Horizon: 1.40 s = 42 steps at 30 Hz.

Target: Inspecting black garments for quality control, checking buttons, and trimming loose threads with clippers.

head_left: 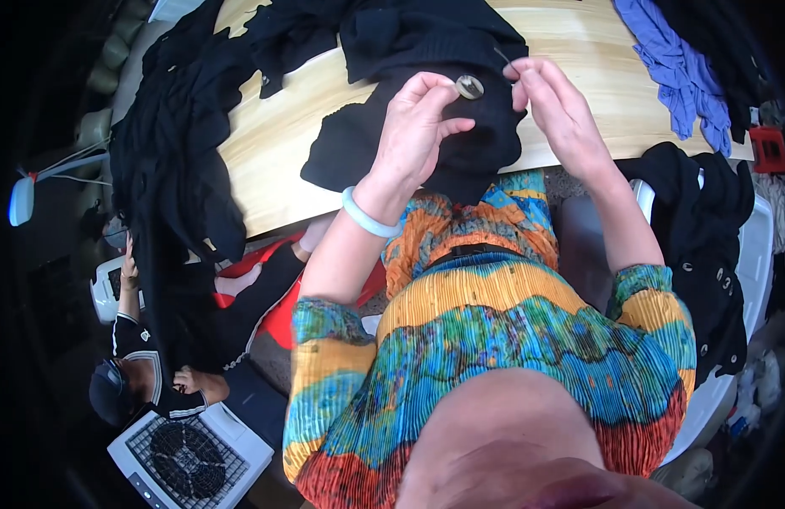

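Observation:
My left hand (pixel 419 127) is raised over the near edge of the table, its fingertips at a round button (pixel 469 86) with a pale rim and dark middle. The thumb sticks out below, apart from the button. To the right, my right hand (pixel 562 110) pinches a thin dark needle (pixel 502 56) that points up and left. Whether thread runs from it I cannot tell. Under both hands, a black knit garment (pixel 350 148) lies on the table and hangs over its edge toward my lap.
More black garments (pixel 184 127) cover the left side of the wooden table (pixel 278 161). A purple cloth (pixel 676 64) lies at the far right. Beside my right arm, black clothes with buttons (pixel 706 280) drape over a pale bin (pixel 753 254). A person (pixel 155 373) sits at left near a fan unit (pixel 189 458).

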{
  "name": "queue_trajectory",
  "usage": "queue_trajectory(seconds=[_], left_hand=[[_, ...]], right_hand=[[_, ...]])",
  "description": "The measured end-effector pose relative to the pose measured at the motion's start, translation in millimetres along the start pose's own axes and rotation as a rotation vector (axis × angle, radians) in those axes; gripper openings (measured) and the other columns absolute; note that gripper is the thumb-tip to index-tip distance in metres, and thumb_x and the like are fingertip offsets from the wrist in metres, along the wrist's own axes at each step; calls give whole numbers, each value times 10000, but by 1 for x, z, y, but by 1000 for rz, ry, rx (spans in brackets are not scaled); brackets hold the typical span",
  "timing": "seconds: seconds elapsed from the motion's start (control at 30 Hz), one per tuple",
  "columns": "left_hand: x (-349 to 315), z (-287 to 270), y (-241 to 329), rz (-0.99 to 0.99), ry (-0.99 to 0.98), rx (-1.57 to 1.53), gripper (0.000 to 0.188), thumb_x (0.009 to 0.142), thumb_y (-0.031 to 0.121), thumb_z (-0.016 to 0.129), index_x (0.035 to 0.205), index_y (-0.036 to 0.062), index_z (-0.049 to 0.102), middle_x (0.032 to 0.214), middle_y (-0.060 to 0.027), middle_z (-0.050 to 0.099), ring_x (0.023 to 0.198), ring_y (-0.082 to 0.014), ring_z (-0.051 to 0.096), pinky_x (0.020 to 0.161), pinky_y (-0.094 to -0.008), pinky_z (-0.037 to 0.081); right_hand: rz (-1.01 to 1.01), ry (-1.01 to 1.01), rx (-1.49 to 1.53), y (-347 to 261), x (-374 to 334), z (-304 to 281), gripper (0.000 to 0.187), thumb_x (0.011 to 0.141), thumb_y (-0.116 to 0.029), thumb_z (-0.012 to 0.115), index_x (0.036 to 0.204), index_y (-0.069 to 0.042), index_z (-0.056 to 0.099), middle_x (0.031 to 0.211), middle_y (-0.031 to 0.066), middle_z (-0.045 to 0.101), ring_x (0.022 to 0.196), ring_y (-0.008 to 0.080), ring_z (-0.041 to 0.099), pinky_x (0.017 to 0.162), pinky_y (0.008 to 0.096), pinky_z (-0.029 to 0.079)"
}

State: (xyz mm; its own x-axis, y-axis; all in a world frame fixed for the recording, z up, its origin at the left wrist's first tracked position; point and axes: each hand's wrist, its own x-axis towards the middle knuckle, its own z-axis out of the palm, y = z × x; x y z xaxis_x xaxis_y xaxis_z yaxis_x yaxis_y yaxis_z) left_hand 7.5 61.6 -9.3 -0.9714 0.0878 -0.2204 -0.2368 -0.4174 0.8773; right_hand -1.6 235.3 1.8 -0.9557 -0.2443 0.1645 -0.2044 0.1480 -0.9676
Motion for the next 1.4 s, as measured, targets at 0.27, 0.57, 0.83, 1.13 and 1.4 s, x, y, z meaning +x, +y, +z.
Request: queue_trajectory(seconds=[0.27, 0.57, 0.83, 1.13, 1.4], left_hand=[[1, 3, -3, 43, -98, -69, 27, 834, 66, 473, 823, 52, 492, 821, -37, 538, 750, -117, 535, 715, -309, 479], [0, 8, -1, 70, -167, -78, 49, 846, 61, 461, 825, 62, 505, 788, -9, 507, 797, -98, 512, 794, -330, 458], [4, 0, -8, 91, -104, -113, 42, 841, 59, 477, 871, 51, 505, 772, 0, 483, 757, -73, 498, 769, -313, 472], [3, 5, -5, 188, -24, 121, 254, 760, -36, 574, 1011, -35, 533, 916, -79, 560, 753, -88, 551, 695, -194, 463], [8, -4, -16, 382, 96, 402, 125, 766, -7, 589, 888, -26, 607, 834, -35, 573, 638, -72, 545, 590, -180, 460]], right_hand=[[377, -292, 434, -1, -24, 14, 277, 911, -273, 368, 972, -38, 500, 641, -30, 451, 431, -5, 266, 399, 135, 217], [464, -269, 535, 3, -19, 7, 263, 887, -295, 429, 916, -51, 523, 638, -34, 450, 428, 1, 278, 390, 151, 217], [475, -277, 576, 4, -20, 7, 261, 889, -282, 423, 913, -43, 524, 645, -20, 468, 414, 2, 291, 375, 152, 232], [446, -285, 568, 4, -19, 8, 270, 885, -282, 428, 914, -33, 530, 634, -21, 478, 412, -2, 305, 369, 148, 239], [440, -287, 552, 8, -19, 12, 266, 884, -276, 432, 913, -30, 528, 630, -20, 479, 407, -2, 305, 363, 146, 232]])
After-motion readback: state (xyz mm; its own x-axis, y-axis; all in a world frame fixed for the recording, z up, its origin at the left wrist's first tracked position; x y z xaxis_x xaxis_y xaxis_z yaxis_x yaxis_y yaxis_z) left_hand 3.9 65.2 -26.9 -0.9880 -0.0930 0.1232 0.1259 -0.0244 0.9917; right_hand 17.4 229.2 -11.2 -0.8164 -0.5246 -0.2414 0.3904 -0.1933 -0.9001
